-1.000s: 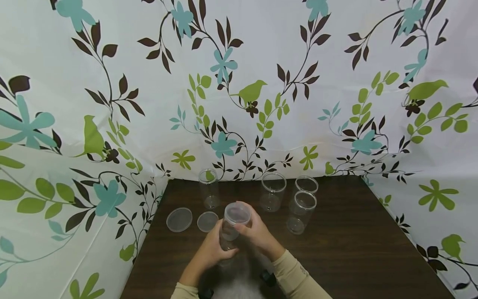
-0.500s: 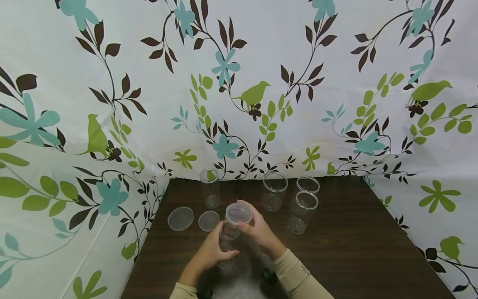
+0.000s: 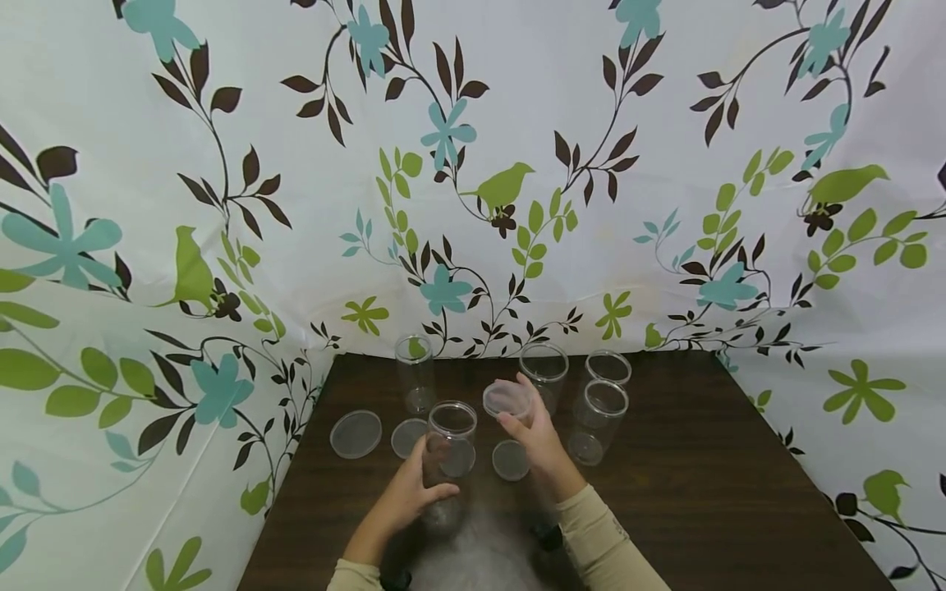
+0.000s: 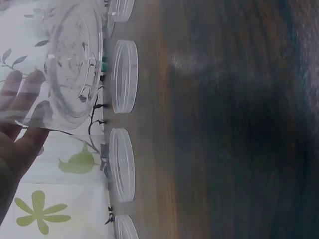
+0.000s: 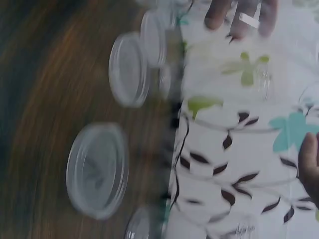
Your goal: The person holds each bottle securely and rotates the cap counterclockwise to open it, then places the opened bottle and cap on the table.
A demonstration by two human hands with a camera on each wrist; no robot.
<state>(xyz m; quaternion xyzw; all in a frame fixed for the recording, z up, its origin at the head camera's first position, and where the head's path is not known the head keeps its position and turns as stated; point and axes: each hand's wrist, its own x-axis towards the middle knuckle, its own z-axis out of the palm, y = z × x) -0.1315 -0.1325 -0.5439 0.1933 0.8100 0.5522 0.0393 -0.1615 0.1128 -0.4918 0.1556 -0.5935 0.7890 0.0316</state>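
My left hand [image 3: 410, 486] grips a tall clear plastic jar [image 3: 452, 433], its rim uncovered at the top. Seen from the left wrist, the fingers wrap the jar's wall and its round base [image 4: 75, 62] faces the camera. Just right of the jar, my right hand [image 3: 543, 447] holds a translucent round lid [image 3: 504, 397] by its edge, raised and apart from the rim. Below that hand another round lid [image 3: 510, 461] lies on the table. In the right wrist view only a bit of the right hand [image 5: 310, 167] shows at the edge.
Lids lie to the left, a larger one [image 3: 355, 434] and a smaller one [image 3: 406, 437]. Uncapped clear jars stand toward the back: one at left [image 3: 416, 377], a wide one [image 3: 544, 361], and two at right, the nearer [image 3: 595, 427] overlapping the farther. The dark wooden table [image 3: 702, 492] meets a patterned cloth.
The right hand has lifted the lid off the jar top and moved it up and right. The jar in the left hand has shifted slightly left, and a lid on the table has come into view.
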